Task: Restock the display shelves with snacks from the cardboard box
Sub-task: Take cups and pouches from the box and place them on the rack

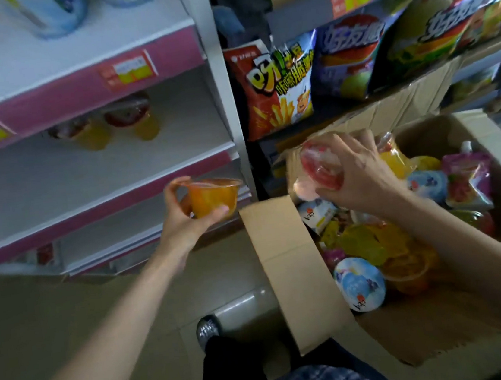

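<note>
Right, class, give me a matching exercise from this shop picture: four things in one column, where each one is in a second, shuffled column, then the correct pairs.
Things
1. orange jelly cup
2. red-lidded cup
3. red fries bag
4. blue-lidded cup

Places
A. lying in the cardboard box
B. held in the left hand
C. standing on the right-hand shelf
D. gripped by the right hand above the box

Pairs: 1-B, 2-D, 3-C, 4-A
</note>
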A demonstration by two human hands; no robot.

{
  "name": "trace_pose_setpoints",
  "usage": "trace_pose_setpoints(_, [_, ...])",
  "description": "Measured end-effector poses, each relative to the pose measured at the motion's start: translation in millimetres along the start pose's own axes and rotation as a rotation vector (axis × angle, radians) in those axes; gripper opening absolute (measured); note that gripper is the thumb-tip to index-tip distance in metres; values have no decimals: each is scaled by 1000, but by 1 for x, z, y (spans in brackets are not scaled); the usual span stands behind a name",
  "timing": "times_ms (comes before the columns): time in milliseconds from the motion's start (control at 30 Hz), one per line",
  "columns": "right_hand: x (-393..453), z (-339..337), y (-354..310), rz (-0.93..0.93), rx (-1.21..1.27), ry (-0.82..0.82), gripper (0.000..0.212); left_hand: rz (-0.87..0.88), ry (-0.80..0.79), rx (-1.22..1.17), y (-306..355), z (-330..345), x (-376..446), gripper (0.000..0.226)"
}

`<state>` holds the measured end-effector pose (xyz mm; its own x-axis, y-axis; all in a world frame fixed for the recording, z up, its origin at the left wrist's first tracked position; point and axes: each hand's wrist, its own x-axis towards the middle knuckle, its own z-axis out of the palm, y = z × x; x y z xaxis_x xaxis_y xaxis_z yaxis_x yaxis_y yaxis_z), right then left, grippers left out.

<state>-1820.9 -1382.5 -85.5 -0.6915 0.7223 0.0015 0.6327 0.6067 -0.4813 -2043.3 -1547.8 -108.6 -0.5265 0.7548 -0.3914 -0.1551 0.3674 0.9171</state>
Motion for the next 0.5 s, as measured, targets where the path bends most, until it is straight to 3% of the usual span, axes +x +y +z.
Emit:
trace_pose_setpoints(100, [29,22,-66,-111,96,84,70,109,100,-3,9,-45,-6,78])
trace_pose_setpoints(200, [80,63,-132,-175,52,59,64,233,100,51,18,-99,-13,78])
trace_pose_setpoints(333, [145,108,-199,-16,-106,53,72,312,67,119,29,-166,-17,73])
trace_pose_setpoints(500, [160,141,-221,85,-274,-110,86,379,-8,235,37,-223,-22,71])
